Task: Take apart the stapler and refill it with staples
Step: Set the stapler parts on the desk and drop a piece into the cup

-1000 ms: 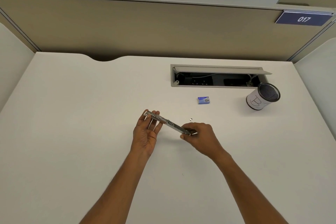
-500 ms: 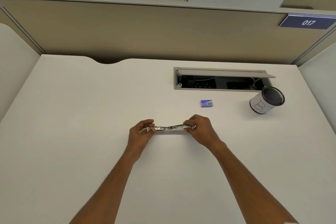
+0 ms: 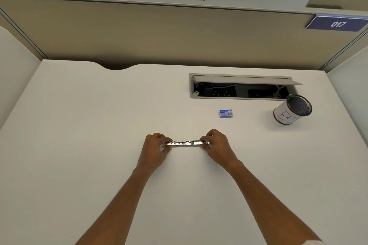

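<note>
A long, thin silver metal stapler (image 3: 186, 143) lies level, left to right, just above the white desk (image 3: 79, 145). My left hand (image 3: 154, 148) pinches its left end with closed fingers. My right hand (image 3: 217, 145) grips its right end the same way. Both ends are hidden under my fingers. A small blue box of staples (image 3: 226, 113) lies on the desk beyond my right hand, apart from it.
An open cable tray (image 3: 241, 87) is sunk into the desk at the back right. A mesh pen cup (image 3: 291, 110) wrapped in white paper stands at its right end. A beige partition closes the back edge, and side panels flank the desk.
The stapler has turned from a slant to level. My left hand went from an open palm under it to a closed pinch on its left end. A small metal bit seen earlier is out of sight.
</note>
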### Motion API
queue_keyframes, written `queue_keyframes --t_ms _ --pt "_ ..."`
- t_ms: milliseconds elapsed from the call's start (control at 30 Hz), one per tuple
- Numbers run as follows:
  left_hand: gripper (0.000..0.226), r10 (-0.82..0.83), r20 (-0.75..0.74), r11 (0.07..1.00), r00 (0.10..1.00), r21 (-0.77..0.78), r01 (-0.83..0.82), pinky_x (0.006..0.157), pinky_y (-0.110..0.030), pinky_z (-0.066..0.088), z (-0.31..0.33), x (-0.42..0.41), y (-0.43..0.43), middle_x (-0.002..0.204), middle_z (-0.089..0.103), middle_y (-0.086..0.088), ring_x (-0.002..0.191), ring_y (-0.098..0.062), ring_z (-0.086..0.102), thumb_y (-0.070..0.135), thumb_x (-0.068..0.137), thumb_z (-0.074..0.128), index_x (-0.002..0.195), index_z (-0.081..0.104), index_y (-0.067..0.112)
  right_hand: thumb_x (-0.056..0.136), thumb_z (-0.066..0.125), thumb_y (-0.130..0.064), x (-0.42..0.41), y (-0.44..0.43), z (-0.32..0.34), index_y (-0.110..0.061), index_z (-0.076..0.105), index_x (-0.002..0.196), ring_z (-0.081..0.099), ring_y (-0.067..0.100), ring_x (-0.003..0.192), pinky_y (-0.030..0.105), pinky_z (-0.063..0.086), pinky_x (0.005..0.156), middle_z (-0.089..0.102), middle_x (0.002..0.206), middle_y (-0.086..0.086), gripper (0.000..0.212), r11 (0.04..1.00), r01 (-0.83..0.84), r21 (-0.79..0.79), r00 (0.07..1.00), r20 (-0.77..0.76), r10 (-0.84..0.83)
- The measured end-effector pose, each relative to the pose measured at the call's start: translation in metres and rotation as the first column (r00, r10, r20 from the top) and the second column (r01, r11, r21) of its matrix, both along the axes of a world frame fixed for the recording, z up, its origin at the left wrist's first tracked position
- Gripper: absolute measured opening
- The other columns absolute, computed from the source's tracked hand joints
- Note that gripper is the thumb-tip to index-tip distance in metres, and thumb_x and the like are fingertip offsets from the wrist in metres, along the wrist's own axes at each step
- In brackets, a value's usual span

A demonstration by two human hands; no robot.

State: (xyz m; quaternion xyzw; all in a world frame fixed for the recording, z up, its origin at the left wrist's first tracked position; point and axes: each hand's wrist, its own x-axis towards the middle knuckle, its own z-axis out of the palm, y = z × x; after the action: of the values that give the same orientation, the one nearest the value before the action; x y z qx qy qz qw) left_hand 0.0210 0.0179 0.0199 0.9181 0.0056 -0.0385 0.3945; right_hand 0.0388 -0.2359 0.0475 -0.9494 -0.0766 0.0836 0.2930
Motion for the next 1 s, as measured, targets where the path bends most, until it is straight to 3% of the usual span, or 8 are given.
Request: queue_keyframes --t_ms 67,200,300,367,533,700,867,1000 --pt "0.023 0.001 -0.001 1.000 1.000 -0.012 -0.001 0.085 -0.029 0.039 0.000 0.001 0.000 0.100 0.070 0.000 0.102 -0.028 0.057 0.009 0.084 0.081 0.103 0.082 0.022 0.083 0.077 -0.010 0.001 -0.003 0.001 -0.011 0.078 0.105 0.059 0.022 0.085 0.026 0.045 0.078 0.064 0.099 0.009 0.022 0.999 0.010 0.032 0.999 -0.032 -0.009" --pt "0.033 -0.003 -0.018 0.999 1.000 0.034 0.004 0.088 -0.026 0.037 0.001 0.001 0.000 0.114 0.070 -0.002 0.109 -0.029 0.058 0.011 0.085 0.080 0.116 0.078 0.019 0.080 0.081 -0.013 0.008 -0.016 0.011 -0.011 0.074 0.113 0.056 0.011 0.078 0.011 0.042 0.075 0.068 0.102 0.004 0.034 0.996 0.040 0.082 0.999 -0.026 -0.038" --pt "0.046 0.030 -0.021 1.000 0.999 0.003 -0.030 0.094 -0.023 0.035 0.000 -0.005 -0.001 0.126 0.067 -0.001 0.118 -0.027 0.055 0.014 0.084 0.083 0.128 0.071 0.015 0.086 0.071 -0.004 0.015 -0.024 0.018 -0.008 0.075 0.111 0.064 0.019 0.082 0.032 0.055 0.084 0.072 0.101 0.009 0.025 0.991 0.104 0.082 0.993 0.047 -0.108" --pt "0.050 0.074 0.011 0.997 0.997 -0.016 -0.074 0.099 -0.023 0.034 0.000 -0.013 -0.005 0.129 0.065 -0.003 0.122 -0.026 0.053 0.016 0.083 0.084 0.131 0.068 0.013 0.090 0.064 0.001 0.019 -0.024 0.020 -0.004 0.075 0.112 0.068 0.026 0.094 0.037 0.055 0.091 0.073 0.107 0.012 0.025 0.993 0.114 0.044 0.991 0.067 -0.116" --pt "0.054 0.169 0.175 0.985 0.970 0.005 -0.172 0.104 -0.033 0.043 -0.004 -0.040 -0.027 0.131 0.061 -0.005 0.124 -0.025 0.047 0.023 0.086 0.083 0.133 0.062 0.008 0.091 0.054 0.004 0.028 0.004 0.021 -0.003 0.074 0.113 0.065 0.033 0.109 0.040 0.050 0.097 0.072 0.116 0.015 0.031 0.995 -0.060 -0.086 0.993 0.097 0.068" --pt "0.053 0.125 0.302 0.968 0.945 0.174 -0.184 0.108 -0.044 0.043 -0.017 -0.071 -0.046 0.141 0.051 -0.016 0.126 -0.035 0.046 0.029 0.095 0.073 0.137 0.054 0.004 0.086 0.051 0.010 0.044 0.044 0.018 -0.003 0.066 0.123 0.058 0.030 0.118 0.039 0.049 0.098 0.064 0.126 0.012 0.043 0.926 -0.272 -0.262 0.951 0.072 0.300" --pt "0.042 0.092 0.275 0.952 0.957 0.256 -0.165 0.100 -0.047 0.050 -0.027 -0.088 -0.056 0.132 0.052 -0.015 0.117 -0.032 0.050 0.035 0.101 0.062 0.131 0.056 0.008 0.086 0.046 0.013 0.053 0.060 0.011 -0.002 0.065 0.109 0.054 0.028 0.114 0.038 0.050 0.088 0.059 0.121 0.010 0.034 0.851 -0.349 -0.393 0.918 0.041 0.395" --pt "0.044 0.079 0.233 0.945 0.969 0.293 -0.147 0.107 -0.049 0.047 -0.035 -0.091 -0.054 0.137 0.054 -0.018 0.125 -0.036 0.051 0.037 0.105 0.050 0.133 0.056 0.004 0.087 0.048 0.010 0.048 0.050 0.006 -0.003 0.066 0.108 0.054 0.025 0.113 0.037 0.052 0.086 0.057 0.122 0.008 0.029 0.824 -0.361 -0.436 0.909 0.032 0.415"
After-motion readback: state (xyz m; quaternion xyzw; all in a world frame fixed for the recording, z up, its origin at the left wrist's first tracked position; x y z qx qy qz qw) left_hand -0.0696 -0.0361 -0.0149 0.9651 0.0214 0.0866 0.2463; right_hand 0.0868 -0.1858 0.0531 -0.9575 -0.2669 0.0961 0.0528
